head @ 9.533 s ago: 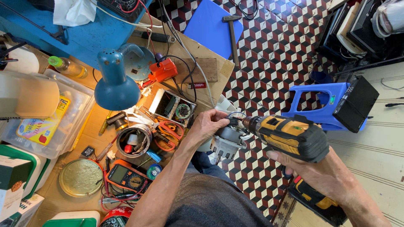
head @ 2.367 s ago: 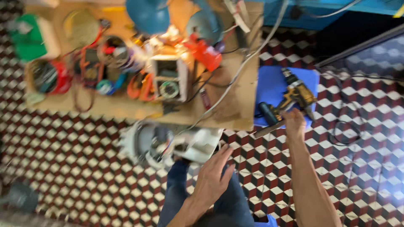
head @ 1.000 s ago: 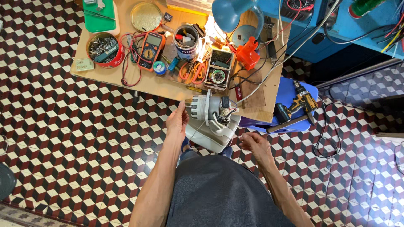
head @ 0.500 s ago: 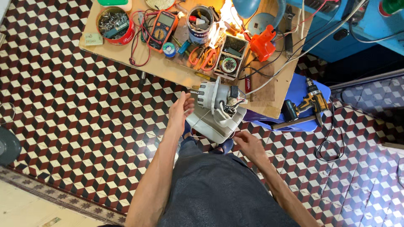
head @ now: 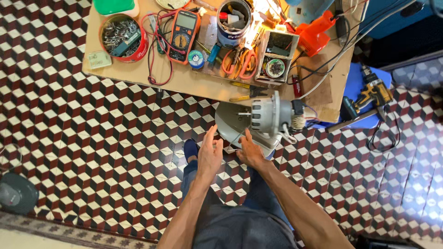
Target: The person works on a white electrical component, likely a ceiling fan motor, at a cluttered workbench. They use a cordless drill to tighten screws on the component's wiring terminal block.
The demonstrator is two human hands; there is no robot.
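Note:
A grey fan motor [head: 272, 116] with a white rounded housing [head: 229, 121] stands in front of my knees, just below the table's edge. My right hand [head: 249, 150] grips the lower edge of the white housing, one finger pointing up along it. My left hand [head: 210, 156] hovers a little to the left of the housing, fingers apart, touching nothing. A yellow and black cordless drill [head: 372, 94] lies on a blue stool [head: 354, 82] to the right, out of both hands.
The wooden table [head: 184, 80] holds a red tin of screws [head: 122, 38], an orange multimeter [head: 183, 29], a can of tools [head: 233, 16], orange-handled pliers [head: 240, 61] and an orange tool [head: 315, 33]. Cables trail off the table. A grey round object [head: 16, 198] sits on the tiled floor.
My left hand has let go of the motor and drawn back, open. My right hand has come up to the white housing. The view has tilted so the table sits higher.

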